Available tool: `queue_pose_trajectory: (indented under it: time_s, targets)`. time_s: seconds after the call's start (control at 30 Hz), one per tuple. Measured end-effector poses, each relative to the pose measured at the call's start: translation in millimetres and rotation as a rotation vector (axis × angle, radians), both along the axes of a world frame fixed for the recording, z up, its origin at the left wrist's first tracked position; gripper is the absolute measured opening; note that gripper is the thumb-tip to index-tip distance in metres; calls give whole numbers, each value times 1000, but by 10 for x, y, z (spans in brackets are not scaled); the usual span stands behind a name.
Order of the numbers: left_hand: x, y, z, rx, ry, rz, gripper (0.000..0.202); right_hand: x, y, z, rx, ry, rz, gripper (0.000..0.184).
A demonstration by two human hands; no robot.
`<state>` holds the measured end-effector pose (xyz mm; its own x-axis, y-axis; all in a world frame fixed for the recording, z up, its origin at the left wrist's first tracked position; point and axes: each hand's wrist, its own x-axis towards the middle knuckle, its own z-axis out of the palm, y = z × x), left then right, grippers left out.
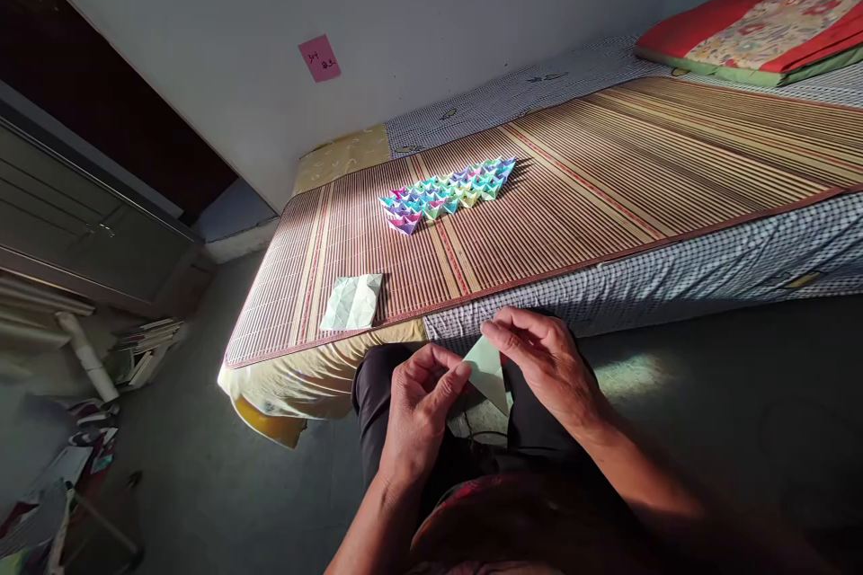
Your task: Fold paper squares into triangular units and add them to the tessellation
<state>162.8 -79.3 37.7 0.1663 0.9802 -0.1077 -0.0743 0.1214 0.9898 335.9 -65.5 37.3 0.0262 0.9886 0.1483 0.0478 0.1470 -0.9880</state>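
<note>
A pale green sheet of origami paper (pixel 488 375), folded to a triangle with its tip pointing down, is held above my lap. My left hand (pixel 426 400) pinches its left corner between thumb and fingers. At the upper right edge, my right hand (pixel 543 358) grips the same paper with thumb and fingertips. On the bamboo mat ahead stand rows of small folded paper boats (pixel 445 195) in purple, blue, green, yellow and pink. Closer to the mat's near left corner lies a flat pale green creased paper square (pixel 352 302).
The bamboo mat (pixel 607 162) covers a bed with a checked sheet (pixel 707 260). Folded red and floral bedding (pixel 761 31) lies at the far right. A pink note (pixel 319 58) is on the wall. Books (pixel 145 346) and clutter stand on the floor at left.
</note>
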Motion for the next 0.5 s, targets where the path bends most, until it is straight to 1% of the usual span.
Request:
queue_pose_trajectory:
  time_s: [0.1,0.23,0.33,0.5]
  targets:
    - [26,25,-12,-5,-52,46,26,27,47,-38,-8,-45,55,41]
    - [28,34,-66,-11,-95,124,23,-11,34,-135,-10,-103,227,43]
    - [21,47,-115,-27,-123,172,23,-60,-4,-180,-40,-110,268,40]
    - [29,104,-160,-103,-214,253,29,-57,-38,-181,-117,-115,342,29]
